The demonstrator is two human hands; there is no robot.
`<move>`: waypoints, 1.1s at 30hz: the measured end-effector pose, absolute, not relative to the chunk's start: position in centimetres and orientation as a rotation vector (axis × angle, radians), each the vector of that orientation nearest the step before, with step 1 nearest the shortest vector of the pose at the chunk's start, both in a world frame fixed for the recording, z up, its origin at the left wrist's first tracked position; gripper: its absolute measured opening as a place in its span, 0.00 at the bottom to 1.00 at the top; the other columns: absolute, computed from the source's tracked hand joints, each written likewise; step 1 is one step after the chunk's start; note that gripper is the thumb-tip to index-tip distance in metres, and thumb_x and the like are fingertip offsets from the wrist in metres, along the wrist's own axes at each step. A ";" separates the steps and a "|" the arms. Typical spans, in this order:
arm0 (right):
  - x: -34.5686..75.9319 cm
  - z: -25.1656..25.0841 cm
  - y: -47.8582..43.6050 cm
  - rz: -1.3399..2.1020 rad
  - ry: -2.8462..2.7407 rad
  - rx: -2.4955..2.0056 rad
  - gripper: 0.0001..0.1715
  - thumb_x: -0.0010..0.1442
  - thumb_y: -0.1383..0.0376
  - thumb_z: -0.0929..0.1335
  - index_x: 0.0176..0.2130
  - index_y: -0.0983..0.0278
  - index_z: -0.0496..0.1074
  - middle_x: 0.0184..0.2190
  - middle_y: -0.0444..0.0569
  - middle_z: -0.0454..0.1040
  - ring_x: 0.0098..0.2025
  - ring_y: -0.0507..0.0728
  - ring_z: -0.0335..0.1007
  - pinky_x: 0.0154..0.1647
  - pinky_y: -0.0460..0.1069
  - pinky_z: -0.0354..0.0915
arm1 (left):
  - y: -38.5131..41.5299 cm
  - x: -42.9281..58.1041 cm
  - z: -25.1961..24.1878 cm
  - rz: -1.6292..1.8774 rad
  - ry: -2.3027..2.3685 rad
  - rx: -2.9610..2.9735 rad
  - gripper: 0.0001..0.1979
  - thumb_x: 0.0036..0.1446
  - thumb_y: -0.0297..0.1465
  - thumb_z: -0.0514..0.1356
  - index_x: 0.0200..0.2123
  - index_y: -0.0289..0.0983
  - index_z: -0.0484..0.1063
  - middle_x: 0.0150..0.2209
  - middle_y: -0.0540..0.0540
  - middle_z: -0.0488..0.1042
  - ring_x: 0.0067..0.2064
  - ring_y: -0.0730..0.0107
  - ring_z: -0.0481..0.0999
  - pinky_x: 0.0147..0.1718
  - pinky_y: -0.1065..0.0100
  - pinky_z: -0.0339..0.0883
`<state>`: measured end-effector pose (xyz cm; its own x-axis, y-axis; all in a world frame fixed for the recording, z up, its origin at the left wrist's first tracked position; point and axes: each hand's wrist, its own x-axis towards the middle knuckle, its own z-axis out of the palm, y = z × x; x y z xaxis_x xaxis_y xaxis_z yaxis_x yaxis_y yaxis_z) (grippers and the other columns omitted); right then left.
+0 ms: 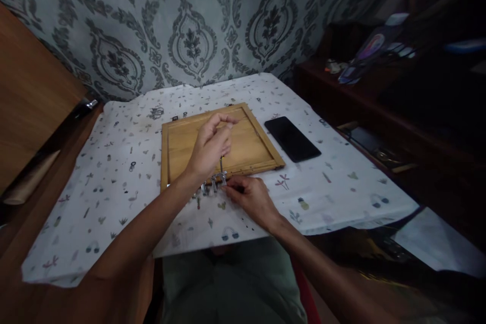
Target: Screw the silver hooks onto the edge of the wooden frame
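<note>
A wooden frame [250,134] lies flat in the middle of a table covered with a white patterned cloth [125,172]. My left hand [210,147] hovers over its near edge, fingers pinched on a small metal tool that points down at a metal fitting [215,181]. That silvery fitting sits at the frame's front rail. My right hand [248,195] rests on the cloth just right of the fitting, fingertips pressed against it.
A black phone [292,138] lies face up right of the frame. A dark wooden shelf unit [379,106] with clutter stands on the right. A wooden board [30,96] leans at the left. The patterned wall is close behind.
</note>
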<state>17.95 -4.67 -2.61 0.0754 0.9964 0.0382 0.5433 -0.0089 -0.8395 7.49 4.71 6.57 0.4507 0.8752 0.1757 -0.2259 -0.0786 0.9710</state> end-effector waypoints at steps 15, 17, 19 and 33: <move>17.9 -2.8 -4.6 0.835 -1.553 -1.629 0.14 0.60 0.59 0.69 0.26 0.60 0.77 0.19 0.43 0.75 0.22 0.52 0.66 0.26 0.48 0.57 | 4.9 7.8 6.6 1.059 0.695 1.295 0.03 0.62 0.31 0.58 0.35 0.39 0.67 0.18 0.60 0.51 0.18 0.81 0.48 0.18 0.74 0.42; 17.9 -2.9 -4.6 0.819 -1.568 -1.638 0.14 0.60 0.58 0.69 0.26 0.60 0.77 0.19 0.43 0.75 0.22 0.52 0.66 0.26 0.48 0.57 | 5.0 7.9 6.5 1.053 0.691 1.301 0.03 0.61 0.32 0.59 0.35 0.39 0.67 0.17 0.61 0.50 0.17 0.80 0.47 0.17 0.74 0.42; 17.9 -2.8 -4.6 0.805 -1.572 -1.647 0.13 0.60 0.59 0.70 0.27 0.60 0.78 0.20 0.44 0.76 0.23 0.52 0.67 0.27 0.48 0.57 | 5.1 8.0 6.3 1.057 0.683 1.302 0.03 0.61 0.32 0.59 0.35 0.39 0.67 0.17 0.61 0.50 0.17 0.80 0.47 0.17 0.74 0.42; 17.8 -2.4 -4.6 0.775 -1.571 -1.636 0.14 0.59 0.58 0.69 0.24 0.61 0.75 0.18 0.43 0.74 0.22 0.52 0.66 0.27 0.48 0.56 | 5.0 7.2 6.6 0.899 0.511 1.397 0.08 0.58 0.36 0.62 0.37 0.39 0.68 0.14 0.63 0.48 0.16 0.80 0.45 0.18 0.73 0.41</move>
